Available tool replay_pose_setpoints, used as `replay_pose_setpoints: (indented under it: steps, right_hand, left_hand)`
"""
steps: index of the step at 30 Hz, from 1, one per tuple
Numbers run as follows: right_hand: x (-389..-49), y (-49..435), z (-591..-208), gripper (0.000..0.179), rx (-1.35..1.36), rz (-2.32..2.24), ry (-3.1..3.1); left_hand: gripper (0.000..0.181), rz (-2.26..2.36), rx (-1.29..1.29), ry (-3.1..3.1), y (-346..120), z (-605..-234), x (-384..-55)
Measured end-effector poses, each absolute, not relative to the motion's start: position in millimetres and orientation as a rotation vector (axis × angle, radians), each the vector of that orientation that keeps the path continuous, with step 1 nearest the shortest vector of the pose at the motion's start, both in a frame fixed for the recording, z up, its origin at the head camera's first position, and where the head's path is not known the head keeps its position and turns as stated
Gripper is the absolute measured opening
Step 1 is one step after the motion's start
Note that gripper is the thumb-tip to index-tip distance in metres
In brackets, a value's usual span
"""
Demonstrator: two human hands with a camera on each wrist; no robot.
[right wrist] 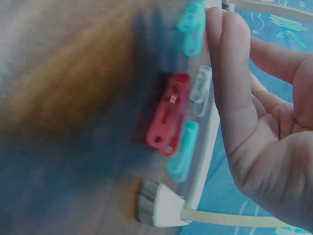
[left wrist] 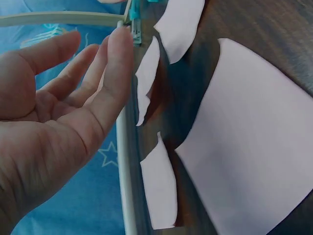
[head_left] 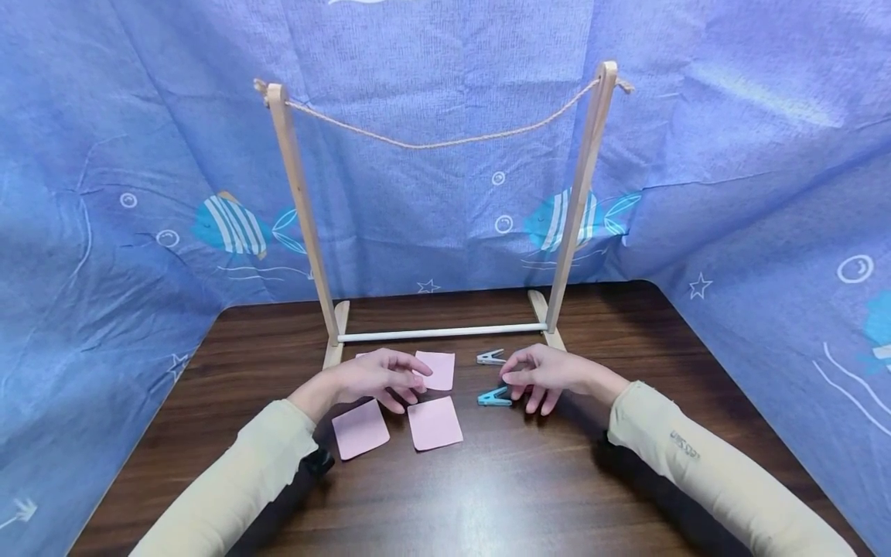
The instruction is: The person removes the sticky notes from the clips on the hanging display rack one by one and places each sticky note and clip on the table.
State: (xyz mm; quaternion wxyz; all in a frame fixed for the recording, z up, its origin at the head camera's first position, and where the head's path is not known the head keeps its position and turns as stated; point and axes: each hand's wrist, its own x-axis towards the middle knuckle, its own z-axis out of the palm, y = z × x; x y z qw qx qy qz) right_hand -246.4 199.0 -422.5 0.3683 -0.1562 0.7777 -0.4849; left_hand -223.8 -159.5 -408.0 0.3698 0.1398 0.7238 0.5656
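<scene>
Over a group of pink sticky notes hovers my left hand [head_left: 379, 377], its fingers loosely bent and holding nothing. Two notes lie in front, a left note [head_left: 360, 430] and a right note [head_left: 435, 424]. Behind them lies another note [head_left: 438, 370], and one more is mostly hidden by the hand. My right hand [head_left: 546, 373] is beside a teal clothespin [head_left: 493, 397] and a pale clothespin [head_left: 490, 357], its fingers relaxed with nothing in them. The right wrist view also shows a red clothespin [right wrist: 168, 115] and another teal clothespin [right wrist: 184, 152] near this hand.
A wooden frame stands behind the hands, with a left post [head_left: 301, 201], a right post [head_left: 581, 201] and a white bar [head_left: 442, 333] low between them. A sagging rope [head_left: 418, 146] joins the post tops. Blue fish-print cloth [head_left: 445, 224] surrounds the dark wooden table [head_left: 487, 495].
</scene>
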Motion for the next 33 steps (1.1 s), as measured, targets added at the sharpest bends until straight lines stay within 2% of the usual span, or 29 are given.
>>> replay_pose_setpoints:
  steps: [9,18,33]
  right_hand:
    - [-256.5,201.2,-392.6,0.044,-0.432,-1.196,2.001]
    - [-267.1,209.5,-350.4,0.031,-0.531,-1.004,2.108]
    - [-280.5,253.6,-279.2,0.047,-0.489,-0.846,2.421]
  left_hand:
    - [0.048,1.370,0.357,1.846,-166.6,-384.4,-227.1]
    - [0.044,1.279,0.424,1.904,-183.7,-352.4,-232.3]
    - [0.047,1.139,0.472,2.261,-224.7,-277.0,-220.6]
